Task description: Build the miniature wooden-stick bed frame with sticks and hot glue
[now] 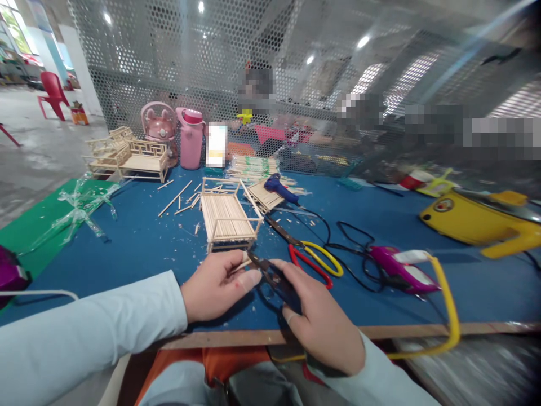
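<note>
My left hand (pixel 220 286) pinches a short thin wooden stick (pixel 240 266) near the table's front edge. Wrapped round the dark handles of a small cutting tool (pixel 274 277) is my right hand (pixel 319 313), and the tool's jaws meet the stick at my left fingertips. Just beyond both hands stands a small bed-like frame of wooden sticks (pixel 228 217). A blue glue gun (pixel 281 189) lies on a flat stick panel (pixel 262 196) behind it. Scissors with red and yellow handles (pixel 310 254) lie to the right of the frame.
Finished stick furniture (pixel 143 159), a pink bottle (pixel 191 141) and a lit phone (pixel 216 145) stand at the back. Loose sticks (pixel 175 198) lie left of the frame. At the right are a purple device (pixel 401 270), black cables and a yellow pan (pixel 473 220). A perforated screen borders the table.
</note>
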Demonstrator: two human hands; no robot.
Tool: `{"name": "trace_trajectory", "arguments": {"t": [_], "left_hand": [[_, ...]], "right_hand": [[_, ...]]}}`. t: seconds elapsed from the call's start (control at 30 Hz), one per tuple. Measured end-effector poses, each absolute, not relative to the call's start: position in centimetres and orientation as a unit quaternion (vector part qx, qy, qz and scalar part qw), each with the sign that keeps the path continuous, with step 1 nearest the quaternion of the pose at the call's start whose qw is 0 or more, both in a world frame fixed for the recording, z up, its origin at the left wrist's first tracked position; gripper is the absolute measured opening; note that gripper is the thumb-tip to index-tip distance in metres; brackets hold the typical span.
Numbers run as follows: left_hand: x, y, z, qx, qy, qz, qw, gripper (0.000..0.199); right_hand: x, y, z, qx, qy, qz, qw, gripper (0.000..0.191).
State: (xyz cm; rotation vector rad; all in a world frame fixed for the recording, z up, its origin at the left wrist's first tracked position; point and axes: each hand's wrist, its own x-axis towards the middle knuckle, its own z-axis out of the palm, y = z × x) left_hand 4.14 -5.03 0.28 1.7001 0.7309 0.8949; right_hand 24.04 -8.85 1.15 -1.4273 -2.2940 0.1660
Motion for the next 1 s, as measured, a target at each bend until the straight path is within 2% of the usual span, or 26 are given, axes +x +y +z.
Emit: {"name": "trace_trajectory", "arguments": {"t": [0.17, 0.37, 0.5, 0.63, 0.7, 0.8, 1.0], "left_hand": [[4.6, -5.5, 0.0, 0.712, 0.343, 0.341, 0.51, 0.032], [5.4, -6.4, 0.4, 0.634, 0.431, 0.327, 0.552, 0.046], [5.4, -7.2, 0.6, 0.657, 0.355, 0.318, 0.585, 0.038], [5.0, -6.8, 0.5, 0.65, 0.33, 0.367, 0.578, 0.023], [4.8, -6.3, 0.3, 0.645, 0.325, 0.381, 0.577, 0.027], [4.7, -5.9, 0.2, 0.66, 0.332, 0.377, 0.559, 0.034], [4.7, -5.7, 0.4, 0.676, 0.339, 0.383, 0.53, 0.033]], "right_hand": [[24.2, -8.6, 0.7, -0.497, -0.846, 0.0, 0.192, 0.064], [24.0, -8.0, 0.3, -0.507, -0.826, -0.12, 0.216, 0.06], [24.7, -8.0, 0.7, -0.533, -0.814, -0.036, 0.229, 0.062], [25.7, -8.7, 1.4, -0.534, -0.815, 0.085, 0.21, 0.074], [25.9, -9.1, 1.7, -0.517, -0.824, 0.12, 0.195, 0.08], [25.9, -9.2, 1.7, -0.512, -0.829, 0.135, 0.181, 0.083], [25.8, -8.9, 1.2, -0.539, -0.816, 0.119, 0.17, 0.085]]}}
